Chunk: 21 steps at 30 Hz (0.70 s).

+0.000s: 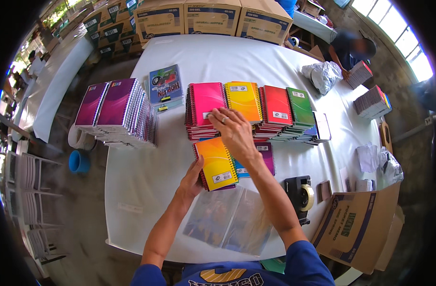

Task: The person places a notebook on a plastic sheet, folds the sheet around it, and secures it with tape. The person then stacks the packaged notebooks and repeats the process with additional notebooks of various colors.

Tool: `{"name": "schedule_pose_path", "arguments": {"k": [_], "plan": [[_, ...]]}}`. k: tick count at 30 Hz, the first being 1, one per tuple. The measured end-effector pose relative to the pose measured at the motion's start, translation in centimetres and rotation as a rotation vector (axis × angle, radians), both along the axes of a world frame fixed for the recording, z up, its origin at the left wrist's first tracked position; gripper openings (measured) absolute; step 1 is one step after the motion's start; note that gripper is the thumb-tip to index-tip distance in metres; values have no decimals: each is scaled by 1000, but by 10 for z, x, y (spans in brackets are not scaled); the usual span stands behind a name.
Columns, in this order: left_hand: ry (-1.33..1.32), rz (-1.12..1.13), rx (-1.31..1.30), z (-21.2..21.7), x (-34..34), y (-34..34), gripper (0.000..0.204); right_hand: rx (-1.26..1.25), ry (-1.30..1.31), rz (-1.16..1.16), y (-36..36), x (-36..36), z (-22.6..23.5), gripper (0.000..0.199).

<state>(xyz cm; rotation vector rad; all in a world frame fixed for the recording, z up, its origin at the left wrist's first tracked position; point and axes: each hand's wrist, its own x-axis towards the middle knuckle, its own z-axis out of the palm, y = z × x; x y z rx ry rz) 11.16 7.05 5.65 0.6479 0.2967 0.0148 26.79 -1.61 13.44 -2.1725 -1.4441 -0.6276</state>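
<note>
My left hand (193, 177) grips the left edge of a small stack of spiral notebooks, topped by a yellow-orange notebook (214, 162). My right hand (234, 133) reaches over it, fingers stretched out across the lower edge of a pink notebook (207, 97) on top of a pile; the thumb is hidden. Beside that pile stand ones topped by a yellow notebook (244, 97), a red notebook (276, 101) and a green notebook (300, 106). Under my right wrist, a purple notebook (265, 157) and a partly hidden blue one lie on the table. Clear plastic sleeves (227, 217) lie nearest me.
Tall piles of purple notebooks (115, 107) stand at the left, near a plastic-covered notebook pack (164, 86) with binder clips. At right are a tape dispenser (300, 200) and an open carton (358, 226). Cartons (211, 19) line the far edge. Another person (346, 50) works at far right.
</note>
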Motion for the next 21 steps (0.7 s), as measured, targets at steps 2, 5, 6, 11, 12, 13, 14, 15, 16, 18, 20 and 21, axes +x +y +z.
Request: {"name": "schedule_pose_path", "arguments": {"k": [2, 5, 6, 11, 12, 13, 14, 15, 16, 18, 20, 21], "plan": [[6, -22, -29, -9, -2, 5, 77, 134, -4, 35, -6, -2, 12, 38], [7, -95, -67, -13, -3, 12, 84, 241, 363, 381, -29, 2, 51, 33], [8, -152, -81, -8, -2, 8, 89, 261, 559, 584, -34, 6, 64, 32], [-96, -190, 6, -16, -13, -2, 102, 17, 830, 842, -29, 12, 30, 29], [-60, -177, 0, -24, -18, -4, 102, -38, 836, 838, -32, 10, 12, 29], [-25, -163, -4, -33, -24, -5, 102, -92, 841, 836, -34, 7, -2, 30], [-91, -141, -15, -45, -33, -4, 94, -106, 867, 789, -36, 0, -12, 29], [-87, -152, -18, -48, -41, -3, 94, -122, 898, 740, -40, -8, -19, 29], [-27, -175, 31, -52, -48, -2, 90, -45, 811, 679, -48, -15, -24, 29], [43, -196, 85, -49, -58, -2, 87, 145, 1058, 412, -71, -18, -39, 32], [99, -122, -111, -43, -53, -15, 78, 309, 871, -74, -123, 3, -92, 28], [104, -124, -114, -50, -53, -19, 78, 228, 684, -441, -140, 8, -113, 26]]}}
